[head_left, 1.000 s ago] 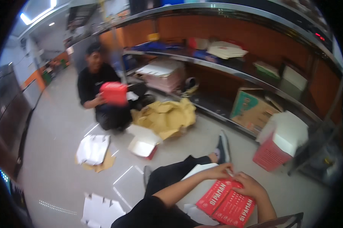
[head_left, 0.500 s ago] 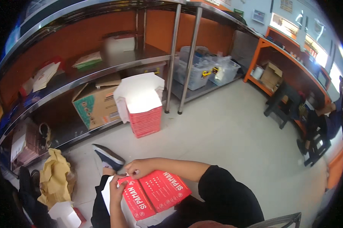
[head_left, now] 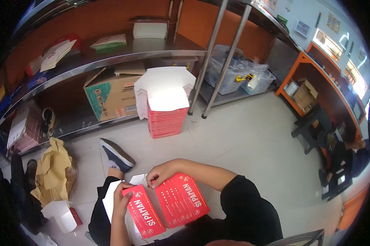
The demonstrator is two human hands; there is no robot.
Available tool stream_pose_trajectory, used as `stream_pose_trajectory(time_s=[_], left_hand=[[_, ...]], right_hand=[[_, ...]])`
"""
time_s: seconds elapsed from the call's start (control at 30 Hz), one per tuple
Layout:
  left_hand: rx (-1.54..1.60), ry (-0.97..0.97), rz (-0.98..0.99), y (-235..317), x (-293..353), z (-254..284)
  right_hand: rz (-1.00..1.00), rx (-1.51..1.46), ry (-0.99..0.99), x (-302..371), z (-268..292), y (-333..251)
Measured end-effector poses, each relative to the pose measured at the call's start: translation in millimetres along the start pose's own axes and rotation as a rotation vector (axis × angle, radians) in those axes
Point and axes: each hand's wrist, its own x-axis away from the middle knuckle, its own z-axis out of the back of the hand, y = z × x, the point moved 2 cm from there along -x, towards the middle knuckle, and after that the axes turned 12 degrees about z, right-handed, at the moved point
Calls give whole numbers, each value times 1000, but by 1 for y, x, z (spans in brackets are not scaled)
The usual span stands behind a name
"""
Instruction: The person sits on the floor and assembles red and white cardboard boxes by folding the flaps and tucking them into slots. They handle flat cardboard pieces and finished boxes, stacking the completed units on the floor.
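- Fingers of the left hand (head_left: 120, 199): closed on the narrow panel (head_left: 146, 215) at its 11 o'clock corner, thumb on the red face.
- Fingers of the right hand (head_left: 163, 172): curled at the wide panel's (head_left: 181, 201) 10 o'clock corner; whether they pinch it cannot be told.
- Panel location: over the lap, a gap between the two. Whether they join underneath cannot be told.
- Panel markings: bold white lettering and round icons on both; the wide panel also carries rows of small white print.
- Box (head_left: 113, 96), 11 o'clock of the panels: teal printed area with icons, dark lettering, orange label.
- Stack (head_left: 166, 121), 12 o'clock: red sides, white top.
- Left forearm: near upright, entering from 6 o'clock.
- Right forearm: elbow bent at 2 o'clock, lower arm directed toward 10 o'clock, wrist dropped.
- Paper (head_left: 54, 174): crumpled, between 9 and 10 o'clock.
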Motion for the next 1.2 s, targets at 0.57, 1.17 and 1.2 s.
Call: stream_pose_trajectory(time_s=[0.57, 1.17, 1.2], left_hand=[[-90, -191, 147, -8, -29, -20], [-665, -143, 283, 44, -9, -26], [-666, -148, 285, 45, -11, -27]], right_hand=[[15, 342, 297, -4, 5, 9], [-93, 514, 394, -9, -18, -22], [-86, 498, 402, -12, -15, -19]])
